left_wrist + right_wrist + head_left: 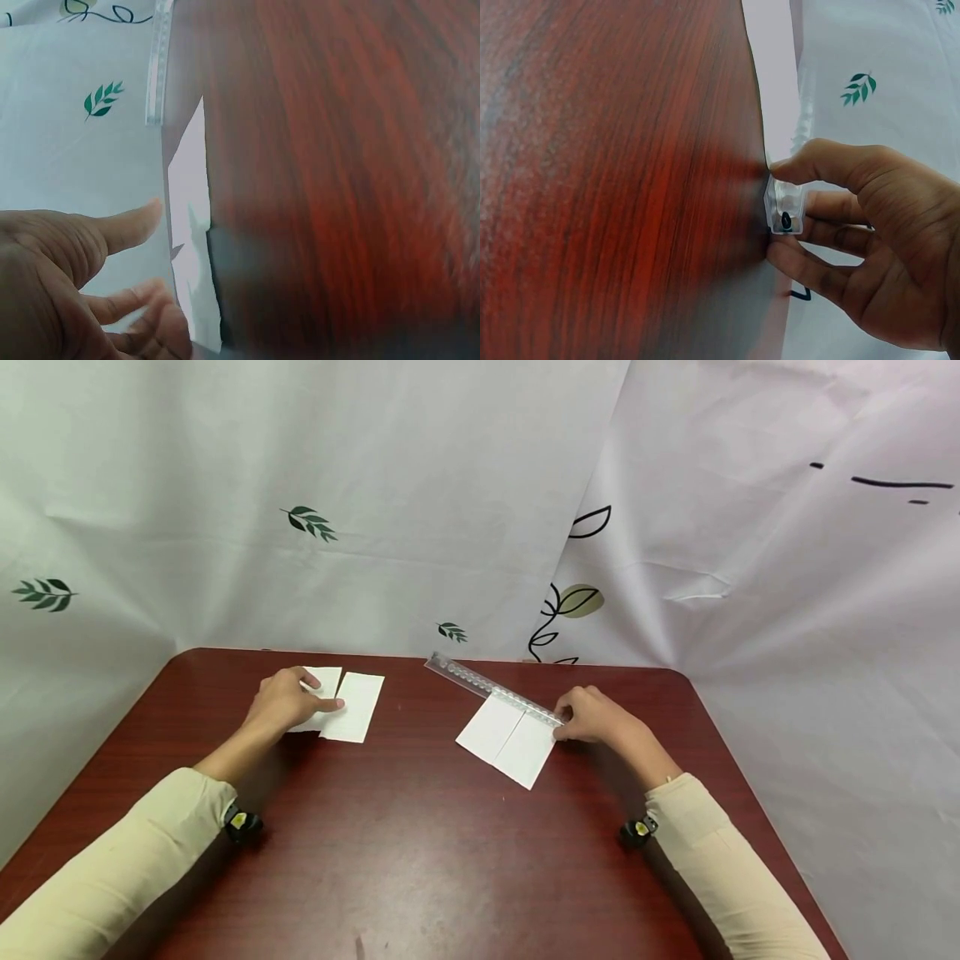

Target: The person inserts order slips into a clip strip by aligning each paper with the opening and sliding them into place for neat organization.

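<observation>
In the head view my left hand is over two white paper pieces on the left of the table, one piece beside the other. Its thumb and fingers stand apart; the left wrist view shows this hand with nothing gripped, close to the paper. On the right, my right hand grips the near end of a clear plastic ruler. The ruler lies slanted along the top edge of white paper with a line across its middle. In the right wrist view, thumb and fingers surround the ruler's end.
The dark red wooden table has rounded far corners. White cloth with leaf prints hangs behind and along its sides. A dark wrist device sits at each sleeve cuff.
</observation>
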Action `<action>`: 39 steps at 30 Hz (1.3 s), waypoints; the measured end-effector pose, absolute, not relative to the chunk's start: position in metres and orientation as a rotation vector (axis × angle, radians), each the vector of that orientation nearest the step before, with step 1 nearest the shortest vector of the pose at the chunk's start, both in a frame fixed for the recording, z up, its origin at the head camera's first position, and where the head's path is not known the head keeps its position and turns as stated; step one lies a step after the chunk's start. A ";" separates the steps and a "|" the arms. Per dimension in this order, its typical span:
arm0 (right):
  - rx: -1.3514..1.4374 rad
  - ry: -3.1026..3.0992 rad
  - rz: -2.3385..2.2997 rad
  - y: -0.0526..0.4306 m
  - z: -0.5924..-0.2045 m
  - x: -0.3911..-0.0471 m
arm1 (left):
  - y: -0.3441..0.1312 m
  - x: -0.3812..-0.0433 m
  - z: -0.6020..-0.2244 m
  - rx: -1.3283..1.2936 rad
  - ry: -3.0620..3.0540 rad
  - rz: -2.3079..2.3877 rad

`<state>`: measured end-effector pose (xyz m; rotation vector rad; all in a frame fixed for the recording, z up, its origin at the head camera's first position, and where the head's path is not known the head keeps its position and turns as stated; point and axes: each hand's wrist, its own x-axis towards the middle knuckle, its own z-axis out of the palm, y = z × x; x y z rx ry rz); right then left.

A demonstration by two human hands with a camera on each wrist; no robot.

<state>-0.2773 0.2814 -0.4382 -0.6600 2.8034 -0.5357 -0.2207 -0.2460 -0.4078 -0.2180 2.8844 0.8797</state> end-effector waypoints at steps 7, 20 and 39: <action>-0.723 2.816 -0.508 0.295 -0.468 -0.295 | -0.260 -0.222 -0.414 -0.263 2.858 0.828; -0.759 2.808 -0.548 0.294 -0.463 -0.292 | -0.275 -0.228 -0.421 -0.332 2.877 0.831; -0.758 2.822 -0.550 0.297 -0.471 -0.300 | -0.282 -0.235 -0.413 -0.317 2.834 0.744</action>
